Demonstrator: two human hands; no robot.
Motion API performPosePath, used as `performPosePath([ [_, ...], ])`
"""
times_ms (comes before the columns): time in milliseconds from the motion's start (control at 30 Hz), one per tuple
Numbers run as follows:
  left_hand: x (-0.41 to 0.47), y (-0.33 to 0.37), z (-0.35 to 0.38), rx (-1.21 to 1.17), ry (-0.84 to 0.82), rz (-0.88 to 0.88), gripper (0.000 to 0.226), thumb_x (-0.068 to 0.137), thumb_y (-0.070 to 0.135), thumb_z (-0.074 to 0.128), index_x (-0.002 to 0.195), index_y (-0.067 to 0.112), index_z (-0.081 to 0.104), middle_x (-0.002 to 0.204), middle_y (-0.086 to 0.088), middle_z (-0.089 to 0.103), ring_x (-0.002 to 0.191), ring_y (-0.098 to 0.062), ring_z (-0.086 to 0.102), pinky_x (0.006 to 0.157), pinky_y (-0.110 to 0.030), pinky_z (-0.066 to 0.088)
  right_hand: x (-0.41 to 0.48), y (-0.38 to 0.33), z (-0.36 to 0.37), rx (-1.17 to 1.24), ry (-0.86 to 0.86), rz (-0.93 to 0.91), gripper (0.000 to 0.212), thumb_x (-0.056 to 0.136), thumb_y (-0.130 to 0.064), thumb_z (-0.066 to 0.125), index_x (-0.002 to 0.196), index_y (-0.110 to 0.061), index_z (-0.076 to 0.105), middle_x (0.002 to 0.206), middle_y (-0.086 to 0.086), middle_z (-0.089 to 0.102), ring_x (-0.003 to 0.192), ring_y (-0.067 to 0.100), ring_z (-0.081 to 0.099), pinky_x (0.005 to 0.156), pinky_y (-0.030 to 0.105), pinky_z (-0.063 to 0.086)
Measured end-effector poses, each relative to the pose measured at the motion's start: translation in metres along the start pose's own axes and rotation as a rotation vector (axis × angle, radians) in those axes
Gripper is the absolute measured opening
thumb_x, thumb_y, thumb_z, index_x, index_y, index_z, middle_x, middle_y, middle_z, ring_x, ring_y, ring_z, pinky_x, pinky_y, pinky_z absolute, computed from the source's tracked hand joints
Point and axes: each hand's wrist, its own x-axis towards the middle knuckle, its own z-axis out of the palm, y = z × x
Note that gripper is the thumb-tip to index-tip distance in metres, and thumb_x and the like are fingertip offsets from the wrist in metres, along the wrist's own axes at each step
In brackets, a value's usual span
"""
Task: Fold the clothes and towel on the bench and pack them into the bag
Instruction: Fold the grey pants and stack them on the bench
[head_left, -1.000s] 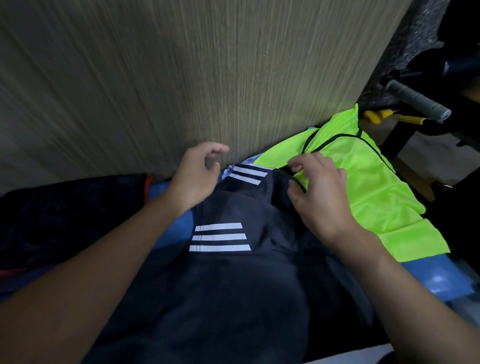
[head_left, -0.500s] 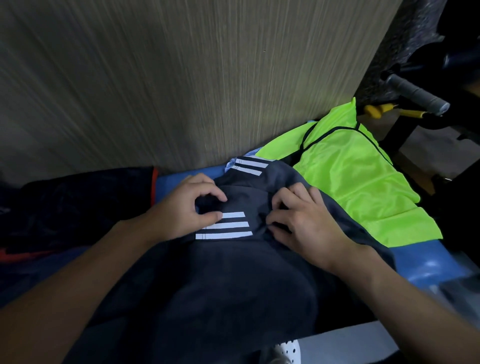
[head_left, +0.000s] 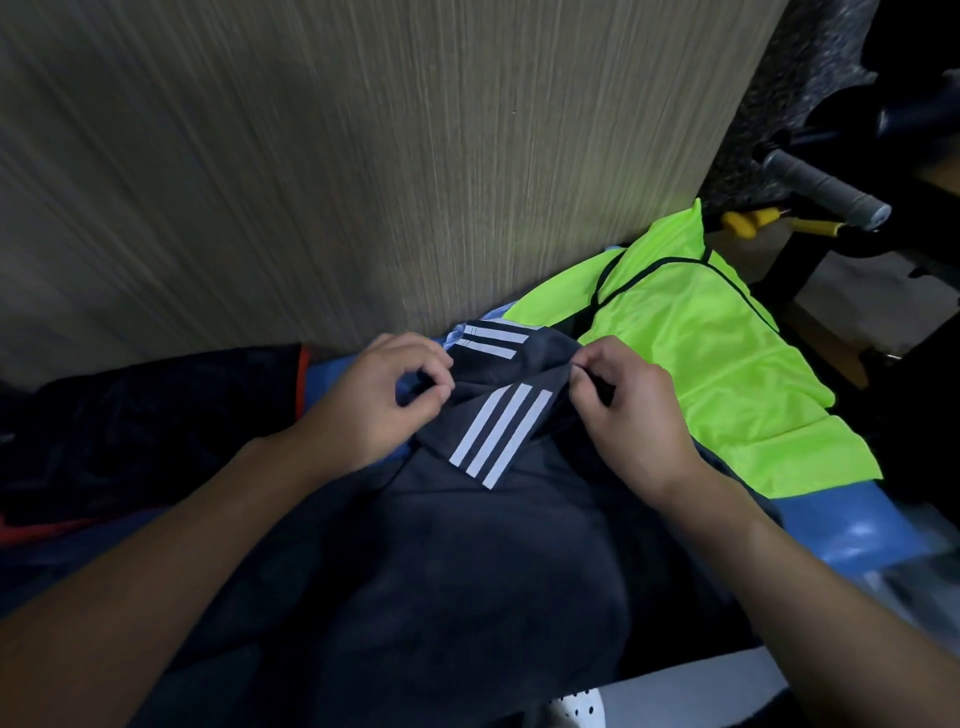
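A dark navy garment with white triple stripes (head_left: 467, 545) lies spread across the blue bench (head_left: 841, 525) in front of me. My left hand (head_left: 374, 400) pinches the garment's upper left edge between thumb and fingers. My right hand (head_left: 628, 410) pinches the upper right edge, lifting a striped flap between both hands. A neon yellow-green vest with black trim (head_left: 711, 364) lies flat on the bench to the right, partly under the dark garment. A dark bag or cloth with an orange-red edge (head_left: 156, 415) sits at the left.
A wood-grain wall panel (head_left: 363, 156) stands directly behind the bench. To the right are a black frame with a grey foam-grip handle (head_left: 826, 189) and a yellow-handled tool (head_left: 753, 223). A white perforated shoe (head_left: 576, 709) shows at the bottom.
Both hands have gone from pressing on the dark garment to pinching its top edge, and the striped flap now lies turned at an angle between them.
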Motion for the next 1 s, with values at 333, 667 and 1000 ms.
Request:
performPosePath([
  [333,0.015,0.018,0.024,-0.037,-0.22,0.005,0.036,0.074,0.018,0.086,0.104,0.023,0.067,0.097,0.02,0.061,0.095,0.005,0.054,0.079,-0.004,0.035,0.01,0.002,0.002,-0.407,-0.088,-0.25,0.049,0.075,-0.022,0.071,0.122,-0.03,0.058,0.107,-0.008,0.06,0.1,0.019,0.051,0.088,0.039,0.03],
  [667,0.003,0.014,0.009,0.007,-0.31,0.012,0.087,0.059,0.053,0.089,0.135,0.032,0.051,0.131,0.02,0.051,0.125,0.002,0.045,0.103,-0.009,0.032,0.015,-0.005,0.012,-0.086,-0.045,-0.102,0.025,0.091,-0.043,0.052,0.07,-0.029,0.056,0.079,-0.012,0.06,0.09,0.014,0.05,0.084,0.041,0.034],
  [1000,-0.002,0.0,0.017,0.187,-0.148,0.195,0.067,0.068,0.044,0.078,0.128,0.034,0.05,0.136,0.018,0.043,0.131,-0.01,0.044,0.106,-0.046,0.041,0.026,-0.018,0.017,-0.04,0.14,0.026,0.029,0.093,-0.038,0.05,0.068,-0.026,0.056,0.059,-0.008,0.058,0.062,0.022,0.055,0.083,0.054,0.046],
])
